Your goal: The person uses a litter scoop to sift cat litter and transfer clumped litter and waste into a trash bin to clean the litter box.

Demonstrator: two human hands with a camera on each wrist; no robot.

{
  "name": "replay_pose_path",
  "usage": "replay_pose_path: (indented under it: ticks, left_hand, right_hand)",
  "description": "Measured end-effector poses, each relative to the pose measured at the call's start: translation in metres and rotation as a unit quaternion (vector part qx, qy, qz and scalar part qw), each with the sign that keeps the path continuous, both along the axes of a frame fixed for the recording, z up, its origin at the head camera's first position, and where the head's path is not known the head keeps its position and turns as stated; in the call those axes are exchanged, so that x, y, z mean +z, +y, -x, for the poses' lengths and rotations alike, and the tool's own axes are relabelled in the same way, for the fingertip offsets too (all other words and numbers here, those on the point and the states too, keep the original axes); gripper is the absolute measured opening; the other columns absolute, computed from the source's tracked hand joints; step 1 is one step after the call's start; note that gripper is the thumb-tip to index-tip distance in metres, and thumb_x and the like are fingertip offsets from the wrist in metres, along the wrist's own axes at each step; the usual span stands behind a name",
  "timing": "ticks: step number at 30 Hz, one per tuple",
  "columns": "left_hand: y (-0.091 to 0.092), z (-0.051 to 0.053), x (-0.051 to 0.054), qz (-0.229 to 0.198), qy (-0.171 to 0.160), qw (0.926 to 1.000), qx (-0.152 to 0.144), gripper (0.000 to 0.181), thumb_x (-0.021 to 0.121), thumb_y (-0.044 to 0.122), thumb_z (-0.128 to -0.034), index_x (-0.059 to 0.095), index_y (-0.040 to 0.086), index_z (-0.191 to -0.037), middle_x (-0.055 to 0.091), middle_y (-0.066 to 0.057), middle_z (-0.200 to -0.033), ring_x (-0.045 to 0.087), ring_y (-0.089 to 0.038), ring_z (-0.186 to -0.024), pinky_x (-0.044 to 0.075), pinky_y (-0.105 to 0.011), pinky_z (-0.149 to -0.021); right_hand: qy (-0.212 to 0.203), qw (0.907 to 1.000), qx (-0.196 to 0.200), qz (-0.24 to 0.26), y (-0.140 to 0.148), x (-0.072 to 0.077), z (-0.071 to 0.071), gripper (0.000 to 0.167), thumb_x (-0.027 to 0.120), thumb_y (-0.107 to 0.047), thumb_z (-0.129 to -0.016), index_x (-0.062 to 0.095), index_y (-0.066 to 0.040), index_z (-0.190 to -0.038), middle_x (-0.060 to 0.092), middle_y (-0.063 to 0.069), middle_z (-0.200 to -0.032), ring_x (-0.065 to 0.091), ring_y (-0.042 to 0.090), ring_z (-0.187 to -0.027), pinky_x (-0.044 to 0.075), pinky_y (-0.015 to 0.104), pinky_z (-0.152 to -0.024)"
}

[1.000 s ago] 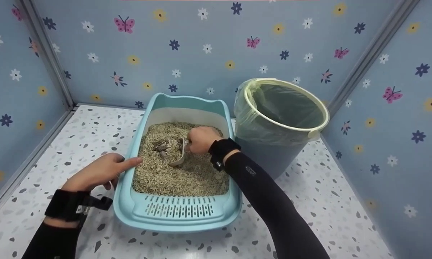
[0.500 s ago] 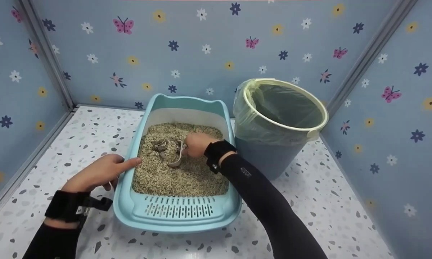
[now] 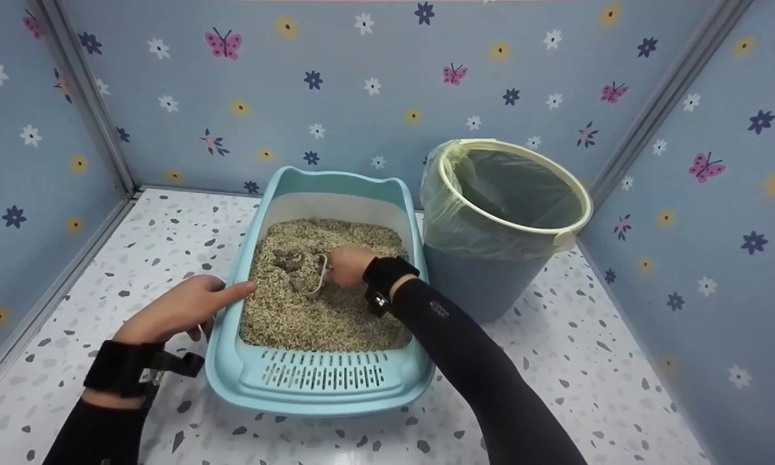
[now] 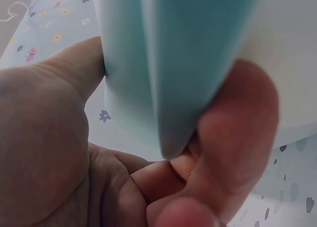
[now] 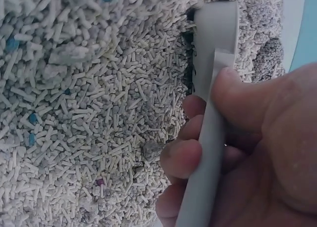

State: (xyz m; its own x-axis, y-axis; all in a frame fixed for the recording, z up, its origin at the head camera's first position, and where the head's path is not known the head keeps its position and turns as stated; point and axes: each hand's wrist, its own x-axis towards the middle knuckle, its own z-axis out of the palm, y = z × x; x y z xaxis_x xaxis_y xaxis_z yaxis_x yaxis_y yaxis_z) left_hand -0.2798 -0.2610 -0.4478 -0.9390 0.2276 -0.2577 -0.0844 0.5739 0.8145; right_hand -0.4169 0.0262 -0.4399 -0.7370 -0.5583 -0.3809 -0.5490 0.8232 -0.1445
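While sunk by its head in pelleted litter (image 3: 345, 328) near the middle of the blue litter box (image 3: 323, 403), held by the handle in the curled fingers of the right hand (image 3: 350, 266), with thumb near the neck: a pale litter scoop (image 5: 218, 29). Probably light, stiff and smooth, though heavier when loaded; best gripped along the handle, clear of the head. At the litter box's left rim, a pinch by the left hand (image 3: 184, 309) between thumb and fingers.
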Motion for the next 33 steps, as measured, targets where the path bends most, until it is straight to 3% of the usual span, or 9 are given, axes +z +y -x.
replay_pose_path:
  ticks: [6,14,22,33]
  left_hand:
    - [0.0017,0.0003,-0.0002,-0.005,-0.004,1.0000,0.002,0.069,0.063,0.067,-0.1079,0.065,-0.001,-0.114,0.072,-0.010,-0.082,0.070,-0.024,-0.062,0.057,-0.035,-0.053]
    - [0.0022,-0.0007,0.0010,0.001,0.000,1.0000,0.005,0.068,0.064,0.068,-0.1073,0.064,0.000,-0.110,0.069,-0.008,-0.079,0.069,-0.024,-0.060,0.057,-0.034,-0.052]
    - [0.0021,0.0005,0.0000,0.003,0.000,1.0000,0.004,0.069,0.063,0.070,-0.1068,0.065,0.000,-0.110,0.071,-0.010,-0.081,0.070,-0.025,-0.060,0.057,-0.035,-0.052]
    - [0.0023,0.0016,-0.0004,0.000,-0.004,1.0000,-0.002,0.069,0.062,0.068,-0.1079,0.065,-0.001,-0.111,0.072,-0.010,-0.083,0.070,-0.023,-0.061,0.057,-0.035,-0.053]
  right_hand:
    - [-0.002,0.9998,-0.013,0.014,0.0022,0.0024,-0.0031,0.037,0.060,-0.027,-0.117,0.050,-0.015,-0.084,0.043,0.000,-0.083,0.041,0.019,-0.076,0.035,0.032,-0.074]
    - [-0.016,0.9988,-0.037,-0.028,-0.0019,0.0037,0.0006,0.043,0.059,-0.032,-0.117,0.044,-0.017,-0.079,0.033,-0.002,-0.075,0.033,0.016,-0.068,0.030,0.032,-0.067]
    - [-0.040,0.9982,-0.043,0.010,-0.0016,0.0006,0.0048,0.044,0.062,-0.028,-0.117,0.047,-0.016,-0.077,0.033,-0.003,-0.072,0.035,0.015,-0.066,0.032,0.031,-0.069]
    - [-0.027,0.9978,-0.046,0.039,0.0024,0.0012,0.0020,0.041,0.064,-0.028,-0.116,0.053,-0.015,-0.078,0.040,-0.004,-0.071,0.040,0.016,-0.068,0.035,0.030,-0.069]
